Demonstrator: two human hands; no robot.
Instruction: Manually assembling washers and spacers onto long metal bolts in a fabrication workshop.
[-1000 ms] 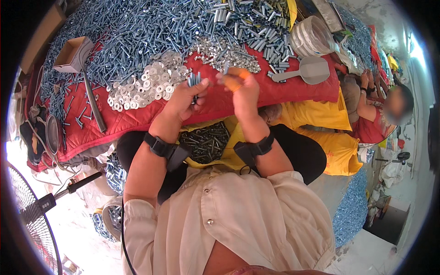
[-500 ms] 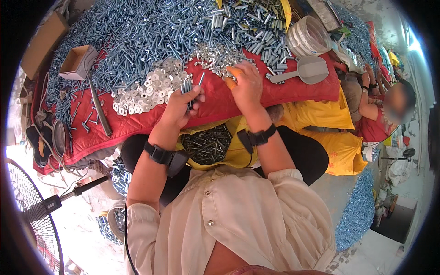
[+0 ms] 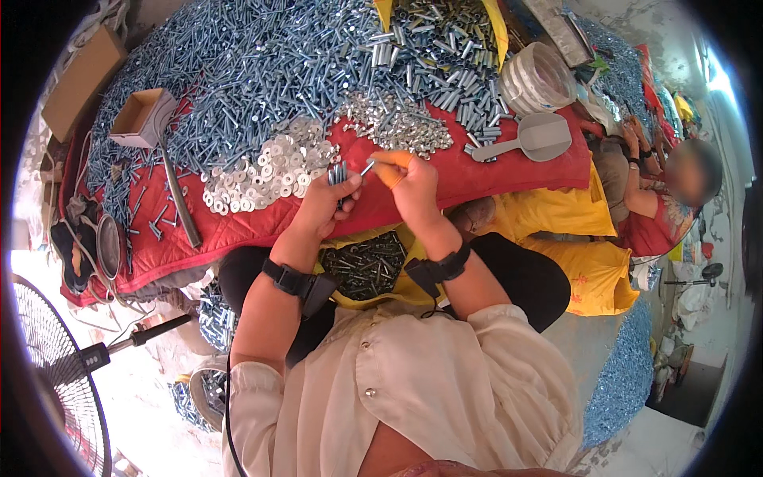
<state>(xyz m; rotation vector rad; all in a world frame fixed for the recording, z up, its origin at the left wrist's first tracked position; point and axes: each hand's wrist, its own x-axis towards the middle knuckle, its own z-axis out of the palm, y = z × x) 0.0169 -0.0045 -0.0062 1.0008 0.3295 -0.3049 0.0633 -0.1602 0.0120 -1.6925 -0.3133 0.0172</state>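
Note:
My left hand [image 3: 324, 205] is closed around several bluish bolts [image 3: 338, 175]. One bolt [image 3: 366, 168] sticks out to the right from between its thumb and fingers. At that bolt's end, my right hand [image 3: 412, 187] pinches with thumb and forefinger, both in orange finger covers; whatever small part sits between them is too small to tell. Beyond the hands lie a heap of small silvery nut-like pieces [image 3: 393, 123] and a pile of flat washers [image 3: 266, 163], both on a red quilted cloth [image 3: 493, 173]. Below my hands, a yellow bag [image 3: 362, 302] holds dark bolts with fittings [image 3: 366, 266].
A large heap of bolts [image 3: 238, 71] covers the back, with metal sleeves [image 3: 469, 95] at its right. Around it are a grey scoop [image 3: 544, 137], a plastic bucket [image 3: 539, 79], a small box [image 3: 141, 118] and a hammer-like tool [image 3: 181, 199]. A fan [image 3: 60, 374] stands left; a co-worker [image 3: 656, 199] sits right.
My right hand has come back from the nut heap toward me, down to the bolt in my left hand. That bolt has tipped from upright to slanting right.

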